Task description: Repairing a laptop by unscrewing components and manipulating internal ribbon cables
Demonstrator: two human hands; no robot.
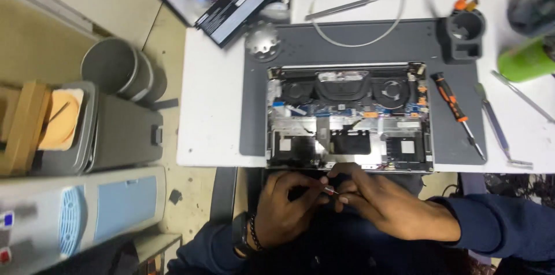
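White bench, grey mat (254,107), opened laptop (350,116).
At its near edge, left hand (283,214) and right hand (384,202) pinch together on a small silvery, red-tipped part (329,190).

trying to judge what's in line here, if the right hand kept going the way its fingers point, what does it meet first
The right hand points left, toward the left hand. Its fingers would first meet the small metal-tipped part pinched between both hands, then the left hand's fingers. The opened laptop lies just beyond, off that line.

Both arms wear dark navy long sleeves. The left wrist (245,234) carries a black watch band and a dark beaded bracelet.
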